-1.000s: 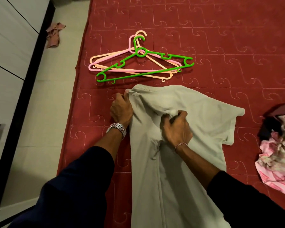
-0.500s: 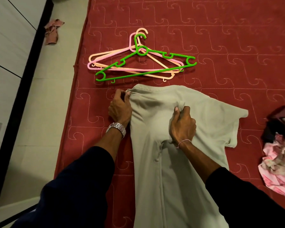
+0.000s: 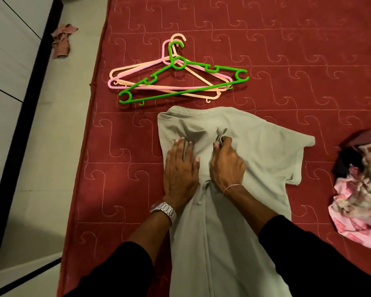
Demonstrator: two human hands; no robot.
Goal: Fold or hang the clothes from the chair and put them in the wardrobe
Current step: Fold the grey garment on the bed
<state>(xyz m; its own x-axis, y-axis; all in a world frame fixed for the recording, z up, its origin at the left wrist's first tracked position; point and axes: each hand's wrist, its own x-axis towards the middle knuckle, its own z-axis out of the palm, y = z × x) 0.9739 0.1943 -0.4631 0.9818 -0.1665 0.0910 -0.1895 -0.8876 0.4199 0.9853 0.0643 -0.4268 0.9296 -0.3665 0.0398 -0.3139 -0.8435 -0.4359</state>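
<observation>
Grey-green T-shirt (image 3: pixel 244 146) lies spread on a dark red quilted bedspread (image 3: pixel 287 50), its neck end pointing away from the person and its body running down toward the bottom of the view. One side appears already folded in, giving a straight left edge, while a short sleeve still sticks out to the right. The left hand (image 3: pixel 180 168), with a metal watch at the wrist, rests flat on the cloth with fingers straight, seemingly pinning the folded part so it will not slide. The right hand (image 3: pixel 226 166), wearing a thin bracelet, sits just beside it with fingers curled, pinching a small bunch of fabric near the middle of the chest, likely to pull out a crease or draw the cloth across for the next fold. Just beyond the shirt lies a loose stack of plastic hangers (image 3: pixel 178 76), green on top of pink and peach, probably kept within reach for garments that will be hung. At the right edge sits a heap of pink and dark clothes (image 3: pixel 360 189), waiting. White wardrobe doors (image 3: pixel 7 71) stand at the left, with a crumpled pinkish cloth (image 3: pixel 62 40) on the pale floor nearby.
</observation>
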